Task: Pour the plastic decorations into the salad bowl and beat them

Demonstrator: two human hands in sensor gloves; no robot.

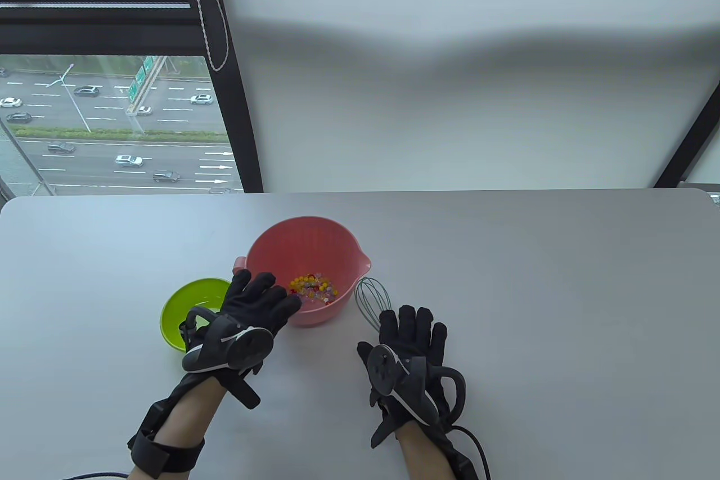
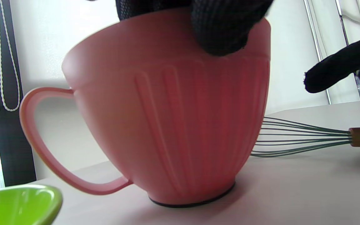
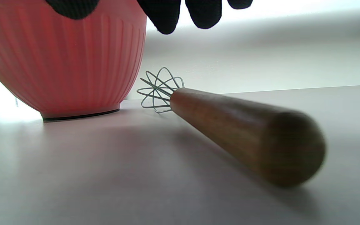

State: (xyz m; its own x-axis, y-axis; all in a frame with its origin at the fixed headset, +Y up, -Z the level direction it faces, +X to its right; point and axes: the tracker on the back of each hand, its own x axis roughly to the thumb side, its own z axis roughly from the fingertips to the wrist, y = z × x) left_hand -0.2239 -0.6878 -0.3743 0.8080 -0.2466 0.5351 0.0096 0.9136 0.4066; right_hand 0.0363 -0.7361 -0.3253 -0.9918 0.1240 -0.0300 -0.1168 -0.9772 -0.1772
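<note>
The pink salad bowl [image 1: 306, 260] stands mid-table with the small colourful plastic decorations [image 1: 314, 287] on its bottom. My left hand [image 1: 264, 297] lies over its near left rim with the fingers spread and fairly straight; in the left wrist view a fingertip [image 2: 223, 31] hangs over the bowl's [image 2: 173, 125] wall. The whisk [image 1: 372, 300] lies on the table right of the bowl, its wooden handle [image 3: 245, 131] pointing toward me. My right hand [image 1: 413, 328] hovers flat over that handle and holds nothing; its fingertips [image 3: 167, 15] stay clear above it.
A lime green small bowl [image 1: 194, 314] sits left of the pink bowl, partly under my left wrist. The pink bowl's loop handle [image 2: 33, 134] points left. A window and wall stand behind the far table edge.
</note>
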